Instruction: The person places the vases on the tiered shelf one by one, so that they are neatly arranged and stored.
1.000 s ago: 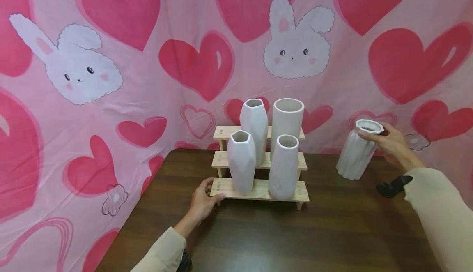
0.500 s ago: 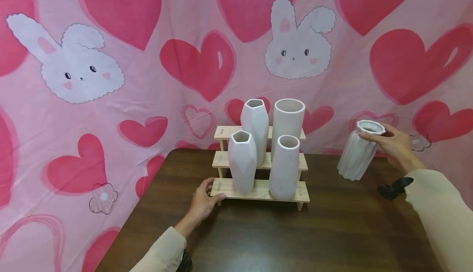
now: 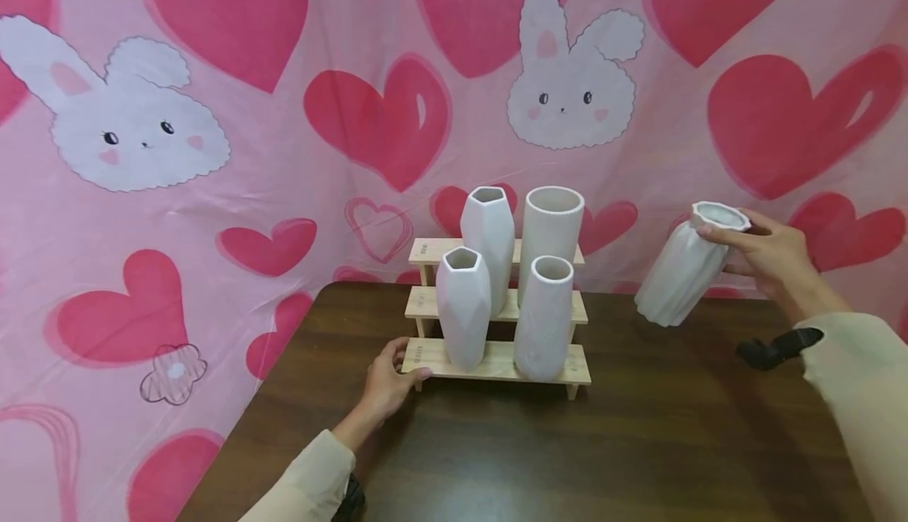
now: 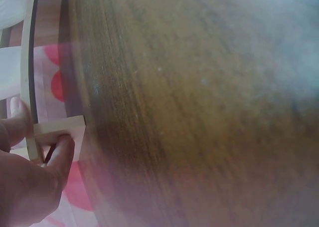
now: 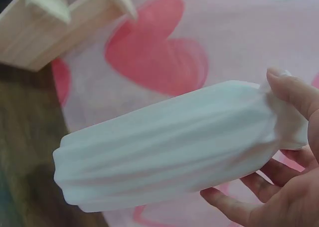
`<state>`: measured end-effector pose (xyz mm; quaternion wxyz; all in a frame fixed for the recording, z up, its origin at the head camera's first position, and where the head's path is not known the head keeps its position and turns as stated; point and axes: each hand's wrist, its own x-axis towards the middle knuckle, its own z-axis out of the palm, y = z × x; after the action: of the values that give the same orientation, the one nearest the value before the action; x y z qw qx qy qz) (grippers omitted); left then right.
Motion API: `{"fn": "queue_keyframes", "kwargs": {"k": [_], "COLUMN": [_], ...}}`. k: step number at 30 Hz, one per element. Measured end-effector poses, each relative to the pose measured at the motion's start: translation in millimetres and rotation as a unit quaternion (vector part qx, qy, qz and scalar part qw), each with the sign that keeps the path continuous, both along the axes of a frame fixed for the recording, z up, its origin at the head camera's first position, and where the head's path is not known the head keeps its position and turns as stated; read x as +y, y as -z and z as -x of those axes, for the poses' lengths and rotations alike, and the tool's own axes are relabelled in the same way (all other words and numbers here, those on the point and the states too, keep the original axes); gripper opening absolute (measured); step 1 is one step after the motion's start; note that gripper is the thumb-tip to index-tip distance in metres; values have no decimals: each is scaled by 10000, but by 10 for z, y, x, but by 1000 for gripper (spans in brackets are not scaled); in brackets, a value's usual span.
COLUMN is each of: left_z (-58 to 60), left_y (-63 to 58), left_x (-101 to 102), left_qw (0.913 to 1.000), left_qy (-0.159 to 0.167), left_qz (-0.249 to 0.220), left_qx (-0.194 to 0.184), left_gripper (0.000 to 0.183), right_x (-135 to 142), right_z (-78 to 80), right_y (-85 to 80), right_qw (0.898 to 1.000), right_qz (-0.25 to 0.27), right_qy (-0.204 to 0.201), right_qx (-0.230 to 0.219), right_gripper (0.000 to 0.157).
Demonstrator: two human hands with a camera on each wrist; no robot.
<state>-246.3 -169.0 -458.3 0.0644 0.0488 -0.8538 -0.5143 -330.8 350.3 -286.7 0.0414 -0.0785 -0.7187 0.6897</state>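
My right hand [image 3: 769, 258] grips a white fluted vase [image 3: 684, 270] by its neck, thumb on one side and fingers on the other. The vase leans, its mouth toward the upper right, and in the right wrist view its ribbed body [image 5: 164, 147] lies almost sideways. My left hand [image 3: 388, 380] holds the left end of the lowest step of a three-step wooden stand [image 3: 500, 356]; the left wrist view has the thumb and a finger around that end. On the stand are two faceted vases, a front one [image 3: 464, 309] and a rear one [image 3: 489, 246], plus a slim round vase [image 3: 545, 317] and a wider cylindrical vase [image 3: 553, 226].
The stand rests on a dark brown wooden table [image 3: 496, 451]. Behind the table hangs a pink cloth [image 3: 397, 17] printed with hearts and rabbits. Dark bands circle both wrists near the cream sleeves [image 3: 858, 372].
My right hand has raised the fluted vase slightly up and to the right, and the vase leans more. The left hand keeps its hold on the stand.
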Motion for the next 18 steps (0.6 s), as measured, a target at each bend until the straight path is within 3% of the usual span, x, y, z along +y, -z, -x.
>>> {"fn": "queue_keyframes", "kwargs": {"k": [9, 18], "left_z": [-5, -22], "left_y": [-1, -13], "left_x": [-10, 3], "left_qw": [10000, 9999], "left_qy": [60, 62], "left_qz": [-1, -59], "left_qx": [58, 52], "left_gripper": [65, 65], "right_x": [-200, -455], "right_z": [-45, -46], "right_y": [-379, -790], "right_qw": [9945, 9950], "right_qz": [-1011, -773], "right_qy": [-223, -638], "right_qx": [-154, 22], "right_gripper": [80, 77]}}
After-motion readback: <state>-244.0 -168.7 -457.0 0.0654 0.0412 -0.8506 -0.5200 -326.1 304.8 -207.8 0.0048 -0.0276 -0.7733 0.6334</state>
